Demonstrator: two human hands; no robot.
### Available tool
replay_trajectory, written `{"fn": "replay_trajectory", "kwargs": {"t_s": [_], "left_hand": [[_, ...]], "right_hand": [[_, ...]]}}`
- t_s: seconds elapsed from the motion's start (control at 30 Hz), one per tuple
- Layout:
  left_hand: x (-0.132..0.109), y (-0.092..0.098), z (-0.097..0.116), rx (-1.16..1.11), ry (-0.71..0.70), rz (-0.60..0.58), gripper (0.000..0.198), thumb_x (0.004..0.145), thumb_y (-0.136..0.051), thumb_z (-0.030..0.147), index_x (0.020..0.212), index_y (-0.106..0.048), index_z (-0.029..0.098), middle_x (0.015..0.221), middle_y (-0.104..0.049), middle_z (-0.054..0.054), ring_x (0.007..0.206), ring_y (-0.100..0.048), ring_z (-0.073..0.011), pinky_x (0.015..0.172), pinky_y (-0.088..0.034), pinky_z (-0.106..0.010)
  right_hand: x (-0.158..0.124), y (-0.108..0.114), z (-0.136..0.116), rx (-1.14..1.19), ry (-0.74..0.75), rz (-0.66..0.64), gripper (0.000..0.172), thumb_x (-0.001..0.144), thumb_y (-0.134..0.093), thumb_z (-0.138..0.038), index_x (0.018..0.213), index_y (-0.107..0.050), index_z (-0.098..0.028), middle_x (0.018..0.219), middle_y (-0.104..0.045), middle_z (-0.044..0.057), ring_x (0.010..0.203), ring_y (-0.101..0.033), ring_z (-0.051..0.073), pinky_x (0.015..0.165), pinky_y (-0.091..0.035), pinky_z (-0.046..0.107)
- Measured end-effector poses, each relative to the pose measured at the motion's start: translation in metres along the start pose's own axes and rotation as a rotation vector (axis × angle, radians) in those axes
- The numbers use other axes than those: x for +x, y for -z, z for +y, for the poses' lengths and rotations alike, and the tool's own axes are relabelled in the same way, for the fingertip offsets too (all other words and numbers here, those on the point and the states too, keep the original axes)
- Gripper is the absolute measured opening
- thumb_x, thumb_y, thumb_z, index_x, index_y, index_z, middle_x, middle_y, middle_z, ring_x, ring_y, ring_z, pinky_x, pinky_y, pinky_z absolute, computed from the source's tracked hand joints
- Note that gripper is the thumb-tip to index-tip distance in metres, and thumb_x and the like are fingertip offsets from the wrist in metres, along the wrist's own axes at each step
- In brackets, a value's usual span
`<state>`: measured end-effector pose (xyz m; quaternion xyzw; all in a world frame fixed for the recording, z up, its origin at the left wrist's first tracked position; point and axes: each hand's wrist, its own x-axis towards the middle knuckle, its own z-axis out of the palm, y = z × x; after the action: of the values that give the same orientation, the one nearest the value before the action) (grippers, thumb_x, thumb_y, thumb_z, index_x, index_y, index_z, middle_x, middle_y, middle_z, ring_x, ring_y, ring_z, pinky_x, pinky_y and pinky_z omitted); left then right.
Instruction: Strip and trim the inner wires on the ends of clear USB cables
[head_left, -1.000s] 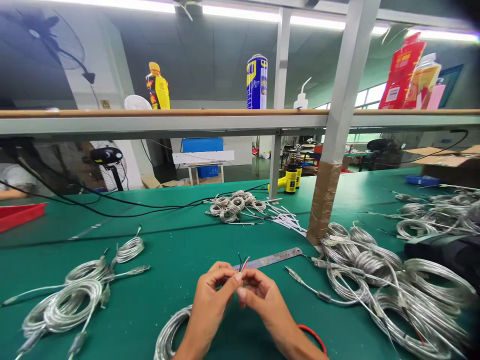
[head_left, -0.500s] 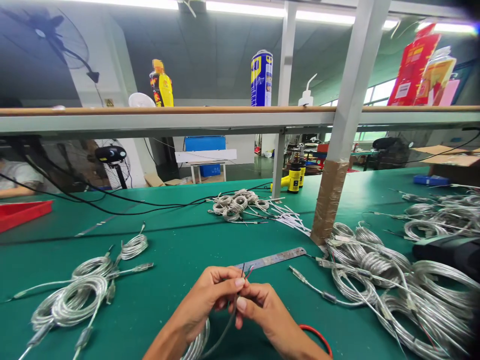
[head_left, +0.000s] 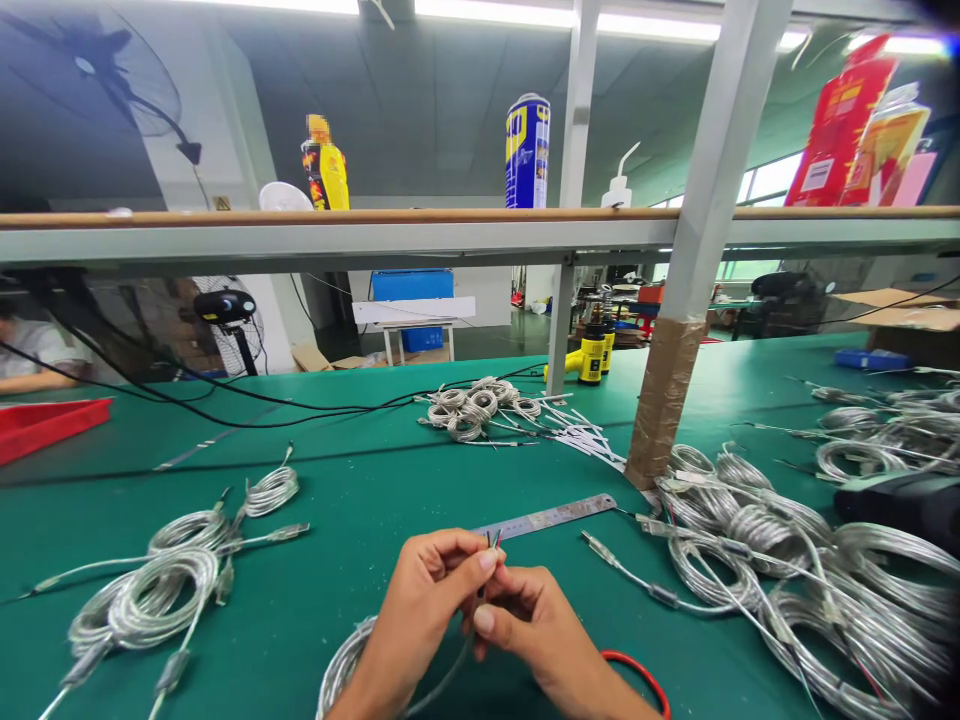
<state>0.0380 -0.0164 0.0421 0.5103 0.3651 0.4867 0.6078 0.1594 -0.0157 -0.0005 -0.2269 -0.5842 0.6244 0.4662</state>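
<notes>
Near the bottom centre, my left hand [head_left: 431,600] pinches the thin dark and red wires at the end of a clear-jacketed cable [head_left: 446,680]. Just below and to the right, my right hand [head_left: 536,625] is closed on the same cable, its thumb against the jacket. The two hands touch at the fingertips. Part of a coil [head_left: 343,665] shows beside my left wrist. A steel ruler [head_left: 551,518] lies right behind the fingers, and a red curved handle [head_left: 637,675] is beside my right wrist.
Coiled cables lie at left [head_left: 154,590] and in a large pile at right [head_left: 780,560]. Further back are a small coil bundle [head_left: 480,405], white strips [head_left: 585,435], a taped post [head_left: 664,410] and yellow heat guns [head_left: 589,358]. A red tray [head_left: 56,425] sits far left.
My left thumb has moved up and right over the wire ends, covering more of them. More of the coil now shows left of my left wrist. The view has shifted slightly.
</notes>
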Motion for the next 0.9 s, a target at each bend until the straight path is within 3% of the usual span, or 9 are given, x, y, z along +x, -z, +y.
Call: {"fn": "replay_trajectory", "kwargs": {"t_s": [0.3, 0.57, 0.77, 0.9], "left_hand": [[-0.009, -0.008, 0.003, -0.044, -0.005, 0.062, 0.023, 0.067, -0.064, 0.036, 0.072, -0.063, 0.014, 0.041, -0.049, 0.005, 0.03, -0.037, -0.0056, 0.025, -0.035, -0.016], [-0.014, -0.014, 0.008, -0.044, 0.015, 0.177, 0.029, 0.057, -0.07, 0.04, 0.068, -0.066, 0.014, 0.034, -0.045, 0.005, 0.03, -0.034, -0.0054, 0.028, -0.028, -0.015], [-0.016, -0.02, 0.013, 0.054, -0.026, 0.27, 0.025, 0.05, -0.072, 0.037, 0.057, -0.067, 0.014, 0.035, -0.047, 0.003, 0.036, -0.038, -0.0068, 0.037, -0.033, -0.017], [-0.019, -0.021, 0.015, 0.143, -0.044, 0.267, 0.021, 0.057, -0.067, 0.035, 0.06, -0.066, 0.014, 0.035, -0.044, 0.004, 0.036, -0.038, -0.0078, 0.037, -0.033, -0.018]], "right_hand": [[-0.004, -0.011, -0.005, 0.19, -0.028, -0.046, 0.027, 0.065, -0.065, -0.034, 0.057, -0.047, -0.016, 0.057, -0.044, -0.003, 0.052, -0.044, 0.009, 0.054, -0.036, 0.022], [-0.006, -0.014, -0.007, 0.245, -0.056, -0.078, 0.017, 0.067, -0.066, -0.027, 0.06, -0.055, -0.014, 0.057, -0.049, -0.002, 0.052, -0.047, 0.008, 0.055, -0.037, 0.021], [-0.006, -0.015, -0.004, 0.289, -0.055, -0.091, 0.012, 0.066, -0.067, -0.023, 0.064, -0.059, -0.014, 0.059, -0.052, -0.002, 0.053, -0.05, 0.008, 0.055, -0.039, 0.02], [-0.005, -0.015, 0.0, 0.31, -0.036, -0.108, 0.014, 0.063, -0.069, -0.021, 0.062, -0.058, -0.012, 0.058, -0.053, 0.0, 0.052, -0.052, 0.009, 0.052, -0.04, 0.02]]}}
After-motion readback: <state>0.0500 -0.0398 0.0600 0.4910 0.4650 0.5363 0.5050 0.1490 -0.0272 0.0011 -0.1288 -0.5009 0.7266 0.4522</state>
